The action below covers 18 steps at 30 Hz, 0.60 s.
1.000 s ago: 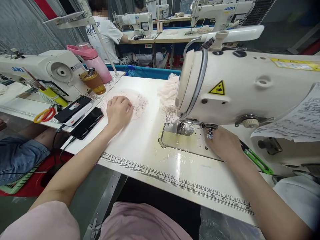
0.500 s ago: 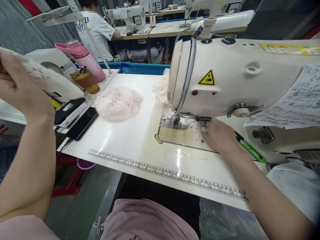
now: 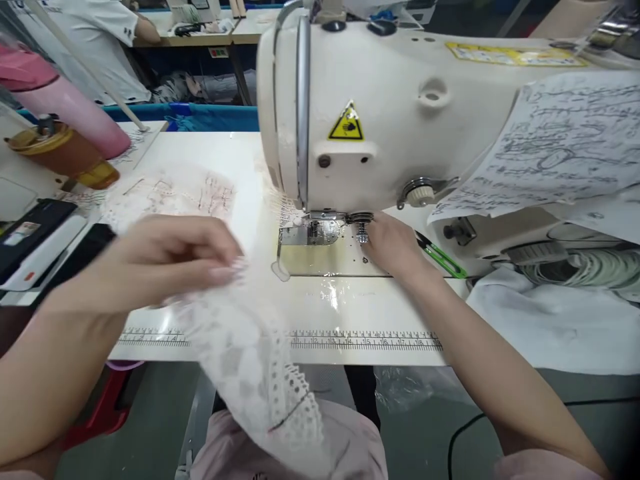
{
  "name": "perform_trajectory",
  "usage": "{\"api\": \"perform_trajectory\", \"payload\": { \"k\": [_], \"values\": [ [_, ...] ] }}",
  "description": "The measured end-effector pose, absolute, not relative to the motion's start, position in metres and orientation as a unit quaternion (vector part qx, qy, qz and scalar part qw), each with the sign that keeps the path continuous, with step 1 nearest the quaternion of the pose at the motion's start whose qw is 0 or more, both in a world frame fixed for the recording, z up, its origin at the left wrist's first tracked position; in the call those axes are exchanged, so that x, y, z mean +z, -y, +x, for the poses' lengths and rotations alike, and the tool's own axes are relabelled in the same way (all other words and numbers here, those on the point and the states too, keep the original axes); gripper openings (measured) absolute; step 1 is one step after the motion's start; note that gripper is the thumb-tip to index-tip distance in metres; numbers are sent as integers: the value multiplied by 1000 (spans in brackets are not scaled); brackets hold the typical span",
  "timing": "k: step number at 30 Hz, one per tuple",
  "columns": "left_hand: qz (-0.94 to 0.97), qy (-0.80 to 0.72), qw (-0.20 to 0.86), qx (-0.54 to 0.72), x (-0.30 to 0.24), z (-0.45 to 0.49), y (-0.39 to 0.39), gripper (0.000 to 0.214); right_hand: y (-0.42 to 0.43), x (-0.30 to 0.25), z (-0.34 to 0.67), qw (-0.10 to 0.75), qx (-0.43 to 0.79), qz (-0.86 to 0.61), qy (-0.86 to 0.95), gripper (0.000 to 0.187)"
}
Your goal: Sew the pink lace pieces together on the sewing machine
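Observation:
My left hand (image 3: 170, 263) is closed in a pinch on a piece of white lace (image 3: 255, 373) that hangs down over the table's front edge toward my lap. My right hand (image 3: 393, 245) rests on the sewing machine's plate beside the presser foot (image 3: 320, 230), fingers curled at a small metal knob; whether it grips anything I cannot make out. The white sewing machine (image 3: 400, 113) stands over the plate. A pile of pale pink lace pieces (image 3: 175, 193) lies on the table behind my left hand.
Green-handled snips (image 3: 443, 257) lie right of my right hand. Phones (image 3: 35, 237), an amber cup (image 3: 65, 153) and a pink bottle (image 3: 65, 107) stand at left. A handwritten sheet (image 3: 550, 153) hangs on the machine. White cloth (image 3: 550, 327) lies at right. A person sits at a far table.
My left hand left the pink pile, rose up at the left, then came down in front holding a white lace piece. The view moved closer to the machine. My right hand stayed put.

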<state>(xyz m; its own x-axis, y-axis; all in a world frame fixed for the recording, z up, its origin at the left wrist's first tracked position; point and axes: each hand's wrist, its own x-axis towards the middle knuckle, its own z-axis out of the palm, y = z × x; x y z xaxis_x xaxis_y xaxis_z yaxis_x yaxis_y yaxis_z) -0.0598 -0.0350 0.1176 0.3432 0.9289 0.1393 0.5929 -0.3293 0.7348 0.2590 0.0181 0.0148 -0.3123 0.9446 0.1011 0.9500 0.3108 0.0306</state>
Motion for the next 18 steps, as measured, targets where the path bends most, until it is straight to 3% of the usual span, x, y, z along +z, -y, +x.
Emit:
{"api": "perform_trajectory", "payload": {
  "k": [1,3,5,7,9,14,18],
  "values": [
    [785,-449,375,203,109,-47,21,25,-18,15,259,30,-41,-584,810,40],
    [812,-397,409,125,87,-24,-5,22,-18,14,260,32,-41,-582,811,41],
    [858,-404,307,80,66,-9,-21,26,-18,13,261,35,-41,-586,809,37],
    [881,-443,128,107,51,-2,-21,29,-18,12,262,37,-38,-591,805,34],
    [884,-447,16,133,44,2,-5,32,-18,12,263,44,-37,-589,806,34],
    [928,-344,-3,141,24,5,46,32,-10,21,256,60,-54,-555,828,33],
    [927,-346,-32,140,6,7,42,41,2,30,240,57,-39,-477,876,37]
  ]
}}
